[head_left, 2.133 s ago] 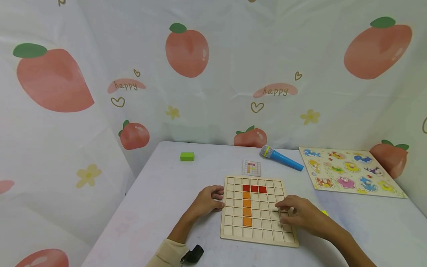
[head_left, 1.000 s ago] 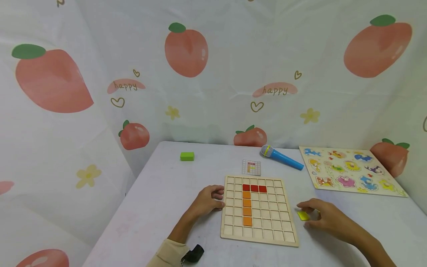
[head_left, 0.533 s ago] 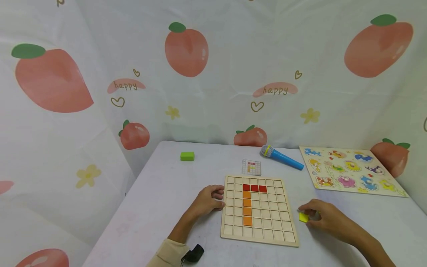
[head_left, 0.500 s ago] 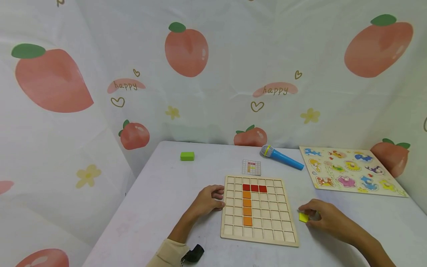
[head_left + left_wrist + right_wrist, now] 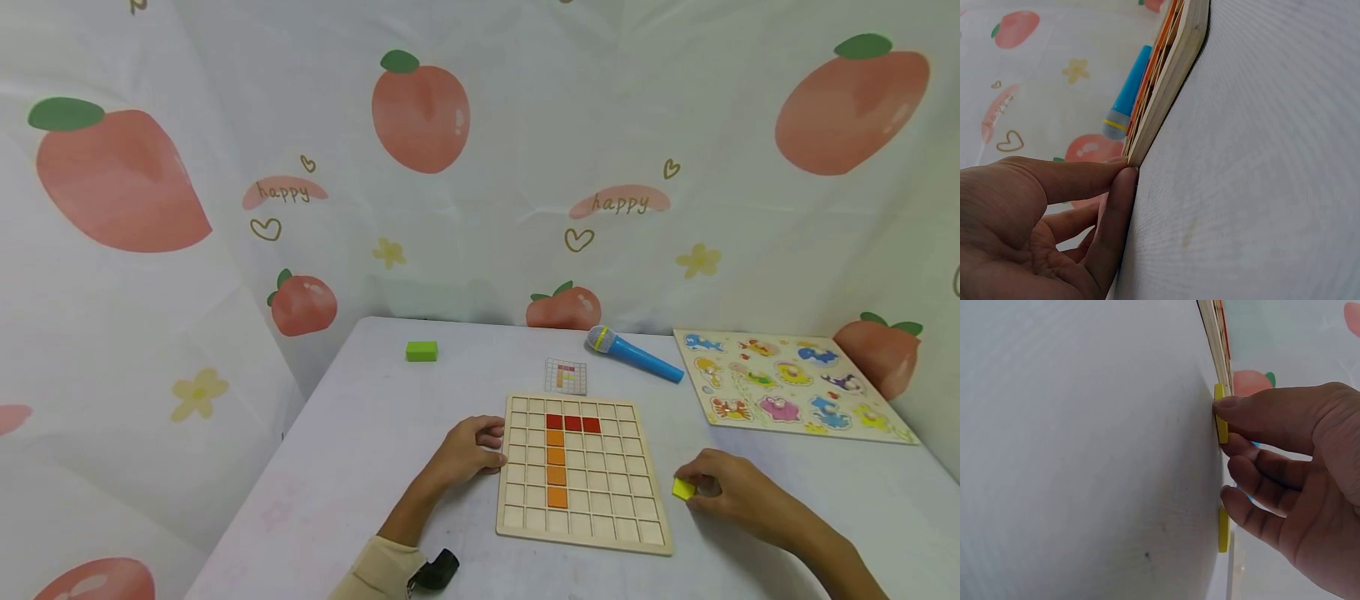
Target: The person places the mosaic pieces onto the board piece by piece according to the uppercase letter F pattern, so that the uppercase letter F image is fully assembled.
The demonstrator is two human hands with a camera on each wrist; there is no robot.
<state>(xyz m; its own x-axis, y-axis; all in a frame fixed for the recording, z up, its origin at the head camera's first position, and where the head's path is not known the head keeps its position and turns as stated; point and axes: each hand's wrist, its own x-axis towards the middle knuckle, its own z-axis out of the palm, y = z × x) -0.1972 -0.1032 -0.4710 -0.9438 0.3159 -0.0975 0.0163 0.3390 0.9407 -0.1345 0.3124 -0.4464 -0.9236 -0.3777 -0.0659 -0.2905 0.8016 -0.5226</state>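
A wooden grid board (image 5: pixel 592 517) lies on the table with a row of red tiles (image 5: pixel 572 424) and a column of orange tiles (image 5: pixel 556 457) in its squares. My left hand (image 5: pixel 467 450) is at its left side; in the left wrist view, thumb and a finger hold the board's edge. Right of the board, my right hand (image 5: pixel 738 492) pinches a yellow square tile (image 5: pixel 683 488), which looks slightly tilted up at the table surface. The right wrist view shows a second yellow tile (image 5: pixel 1223 530) below the other fingers; the hand hides it in the head view.
Behind the board lies a small printed grid card (image 5: pixel 566 377). Farther back are a blue toy microphone (image 5: pixel 637 357), an animal puzzle board (image 5: pixel 795 387) at right and a green block (image 5: pixel 422 352) at left. A black object (image 5: pixel 437 572) is by the left sleeve.
My right hand has moved off the grid board to the right and down to the yellow tile, which its fingers now pinch and tilt. The left hand stays at the board's edge.
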